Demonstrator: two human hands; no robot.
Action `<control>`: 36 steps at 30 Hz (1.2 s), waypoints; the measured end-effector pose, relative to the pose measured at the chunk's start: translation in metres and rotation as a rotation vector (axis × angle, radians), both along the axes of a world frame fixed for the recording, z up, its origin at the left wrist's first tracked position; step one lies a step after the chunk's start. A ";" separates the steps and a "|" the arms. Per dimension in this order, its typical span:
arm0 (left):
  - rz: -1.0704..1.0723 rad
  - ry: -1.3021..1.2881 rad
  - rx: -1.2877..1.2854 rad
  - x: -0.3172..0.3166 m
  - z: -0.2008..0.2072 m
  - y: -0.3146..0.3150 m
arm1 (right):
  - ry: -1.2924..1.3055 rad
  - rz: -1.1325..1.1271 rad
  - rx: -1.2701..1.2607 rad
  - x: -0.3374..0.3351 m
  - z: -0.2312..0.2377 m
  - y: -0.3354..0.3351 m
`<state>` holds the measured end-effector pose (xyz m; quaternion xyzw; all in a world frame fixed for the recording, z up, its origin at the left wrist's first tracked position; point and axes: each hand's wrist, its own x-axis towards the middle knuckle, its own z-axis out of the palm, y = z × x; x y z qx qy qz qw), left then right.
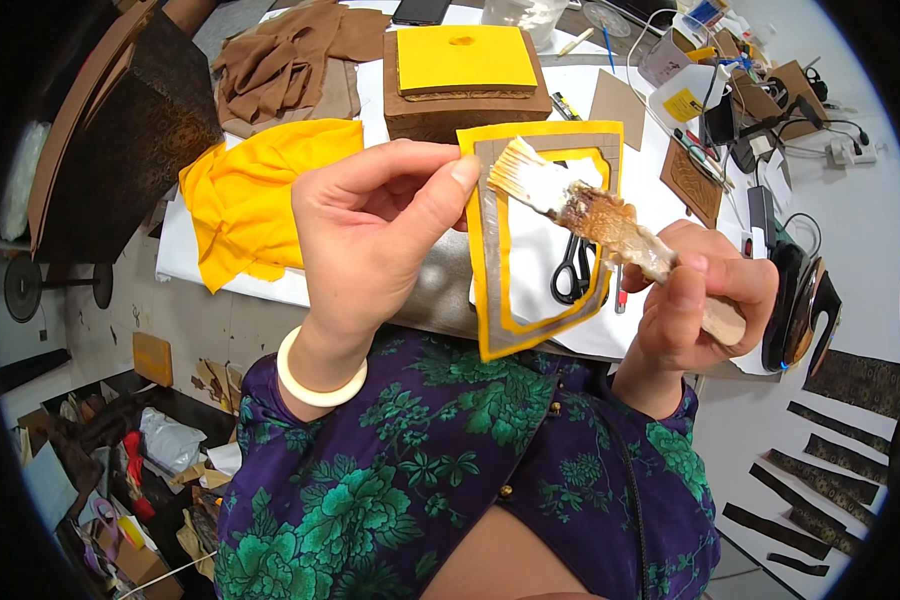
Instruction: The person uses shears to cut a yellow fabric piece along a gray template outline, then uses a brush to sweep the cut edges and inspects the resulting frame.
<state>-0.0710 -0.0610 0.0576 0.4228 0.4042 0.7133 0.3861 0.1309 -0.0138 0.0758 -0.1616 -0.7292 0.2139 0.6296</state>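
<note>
Your left hand [380, 215] pinches the yellow-edged frame [488, 255] between thumb and forefinger; your right hand [705, 295], fingers curled, grips the flat brush [602, 216].

On the white-covered bench [371, 92], crumpled bright-yellow cloth [260, 190] lies left of a brown rectangular box [470, 115] topped by a flat yellow panel [450, 68]; rumpled brown fabric [280, 60] sits behind the cloth, a flat black phone [422, 11] behind the box; dark patterned strips [820, 475] show lower right

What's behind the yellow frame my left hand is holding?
Through the yellow frame, black scissor handles show over a white surface. Whatever lies behind its border or the brush in the right hand is covered.
</note>
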 end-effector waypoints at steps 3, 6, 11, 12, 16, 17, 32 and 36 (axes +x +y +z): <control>0.025 0.015 0.024 0.000 -0.002 0.001 | 0.064 0.099 -0.011 0.006 -0.001 -0.001; 0.029 0.008 0.038 0.004 -0.002 -0.001 | 0.011 0.039 0.019 0.003 -0.005 -0.004; 0.031 -0.018 0.067 0.007 -0.005 0.000 | 0.093 0.043 0.037 0.002 -0.004 -0.008; 0.045 -0.010 0.071 0.007 -0.005 0.000 | 0.067 0.021 0.040 0.001 -0.005 -0.006; 0.064 0.002 0.073 0.008 -0.006 0.000 | 0.021 -0.017 0.037 0.003 -0.008 -0.008; 0.054 -0.003 0.070 0.008 -0.006 0.001 | 0.046 -0.002 0.049 0.000 -0.006 -0.009; 0.050 -0.018 0.065 0.008 -0.004 0.003 | -0.061 0.024 0.121 0.005 0.000 -0.009; 0.036 -0.018 0.038 0.004 -0.003 0.003 | -0.103 0.087 0.162 0.006 0.003 -0.002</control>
